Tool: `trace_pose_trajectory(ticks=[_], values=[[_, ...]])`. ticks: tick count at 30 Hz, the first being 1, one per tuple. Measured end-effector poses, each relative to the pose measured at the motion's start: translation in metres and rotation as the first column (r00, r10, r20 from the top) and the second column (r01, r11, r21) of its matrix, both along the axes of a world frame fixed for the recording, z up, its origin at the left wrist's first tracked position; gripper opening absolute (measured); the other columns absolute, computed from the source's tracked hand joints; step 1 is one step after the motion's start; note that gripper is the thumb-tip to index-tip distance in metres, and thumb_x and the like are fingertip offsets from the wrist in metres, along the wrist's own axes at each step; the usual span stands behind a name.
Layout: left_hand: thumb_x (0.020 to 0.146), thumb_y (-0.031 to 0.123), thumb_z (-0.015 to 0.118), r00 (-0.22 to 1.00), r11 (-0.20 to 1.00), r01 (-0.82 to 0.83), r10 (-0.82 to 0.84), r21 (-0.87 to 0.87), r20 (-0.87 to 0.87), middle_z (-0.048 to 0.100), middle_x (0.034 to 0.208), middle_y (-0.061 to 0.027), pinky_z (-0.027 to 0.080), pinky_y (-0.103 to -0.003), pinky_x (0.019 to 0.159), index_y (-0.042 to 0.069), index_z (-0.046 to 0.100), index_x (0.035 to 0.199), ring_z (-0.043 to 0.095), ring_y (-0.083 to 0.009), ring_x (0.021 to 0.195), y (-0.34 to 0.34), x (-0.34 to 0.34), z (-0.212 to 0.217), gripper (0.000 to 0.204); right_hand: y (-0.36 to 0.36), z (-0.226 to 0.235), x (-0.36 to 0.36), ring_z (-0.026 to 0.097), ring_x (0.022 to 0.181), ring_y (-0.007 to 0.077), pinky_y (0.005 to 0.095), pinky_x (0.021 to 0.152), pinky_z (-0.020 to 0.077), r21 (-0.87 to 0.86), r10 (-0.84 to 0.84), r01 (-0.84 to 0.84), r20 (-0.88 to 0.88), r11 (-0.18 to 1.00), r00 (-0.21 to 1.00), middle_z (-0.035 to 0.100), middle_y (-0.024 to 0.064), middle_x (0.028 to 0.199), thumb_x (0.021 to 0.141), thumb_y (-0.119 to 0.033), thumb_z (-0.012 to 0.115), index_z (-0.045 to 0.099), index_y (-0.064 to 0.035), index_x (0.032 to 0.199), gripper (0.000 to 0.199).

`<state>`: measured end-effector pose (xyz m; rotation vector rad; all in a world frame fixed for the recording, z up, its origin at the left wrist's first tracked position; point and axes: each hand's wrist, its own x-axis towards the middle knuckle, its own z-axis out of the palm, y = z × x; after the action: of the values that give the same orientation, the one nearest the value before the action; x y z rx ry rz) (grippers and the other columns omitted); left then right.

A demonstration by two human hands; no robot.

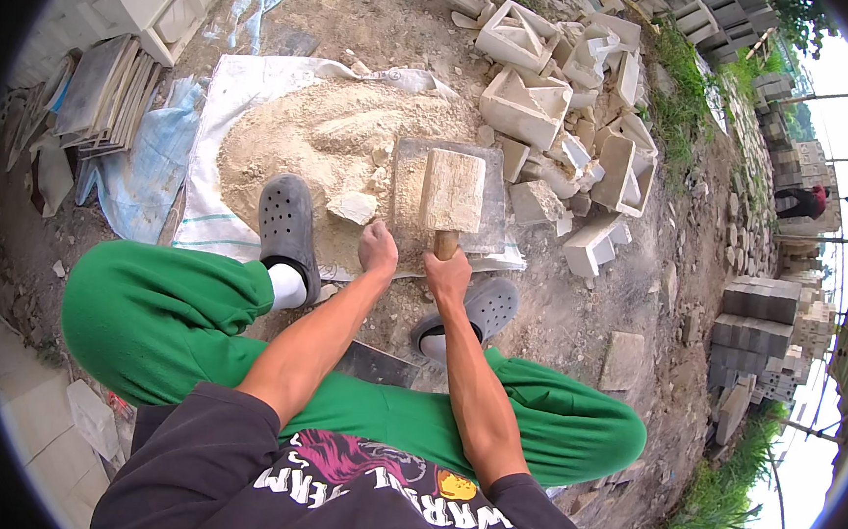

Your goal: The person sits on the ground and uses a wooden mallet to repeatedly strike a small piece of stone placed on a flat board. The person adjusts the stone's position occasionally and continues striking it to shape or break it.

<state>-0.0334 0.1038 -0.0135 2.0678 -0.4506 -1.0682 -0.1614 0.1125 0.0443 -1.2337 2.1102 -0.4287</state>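
Observation:
My right hand (447,274) is wrapped round the handle of a wooden mallet (452,190). Its pale, dusty block head is over a dark square slab (491,232) on the ground. To its left, my left hand (378,250) is closed, with its fingers curled out of sight; whether anything is in it is hidden. A whitish broken chunk (352,206) lies right by those fingers. Beyond both hands, crushed tan powder (295,138) is heaped on a white woven sack (216,166).
My feet, in grey clogs (289,221), flank the work spot. Broken pale hollow blocks (525,107) are piled at the far right. Thin boards (111,95) and blue plastic sheeting (145,171) lie left. Grey blocks (756,322) are stacked farther right, near a distant person (800,201).

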Motion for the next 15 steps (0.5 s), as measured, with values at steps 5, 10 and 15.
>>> trace_pose_trajectory(ticks=[5, 10, 15], values=[[0.096, 0.040, 0.037, 1.000, 1.000, -0.011, 0.011, -0.004, 0.028, 0.068, 0.103, -0.0259, 0.046, -0.049, 0.088, -0.003, 0.066, 0.104, 0.063, -0.0432, 0.099, -0.003, -0.004, 0.005, 0.052, -0.001, -0.008, -0.005, 0.069, 0.090, 0.0421, 0.0479, 0.080, 0.0537, 0.118, 0.066, -0.052, -0.125, 0.992, 0.990, 0.070, 0.0277, 0.091, 0.073, -0.034, 0.072, 0.068, 0.0043, 0.096, 0.045], [0.096, 0.039, 0.037, 1.000, 1.000, 0.014, -0.014, 0.023, 0.006, 0.068, 0.103, -0.0256, 0.046, -0.049, 0.088, -0.002, 0.066, 0.107, 0.063, -0.0431, 0.099, -0.003, 0.000, 0.004, 0.052, -0.018, 0.009, -0.003, 0.069, 0.090, 0.0418, 0.0480, 0.079, 0.0537, 0.010, 0.094, -0.094, -0.081, 0.996, 0.992, 0.070, 0.0273, 0.089, 0.073, -0.034, 0.071, 0.068, 0.0047, 0.095, 0.044], [0.097, 0.039, 0.036, 1.000, 1.000, 0.024, -0.024, -0.011, -0.004, 0.068, 0.102, -0.0258, 0.046, -0.050, 0.087, -0.002, 0.067, 0.105, 0.063, -0.0447, 0.099, 0.003, -0.001, 0.001, 0.052, -0.037, 0.017, 0.013, 0.070, 0.090, 0.0412, 0.0474, 0.080, 0.0540, -0.097, 0.105, -0.105, -0.003, 0.990, 0.994, 0.070, 0.0270, 0.090, 0.072, -0.037, 0.072, 0.068, 0.0052, 0.094, 0.047]])
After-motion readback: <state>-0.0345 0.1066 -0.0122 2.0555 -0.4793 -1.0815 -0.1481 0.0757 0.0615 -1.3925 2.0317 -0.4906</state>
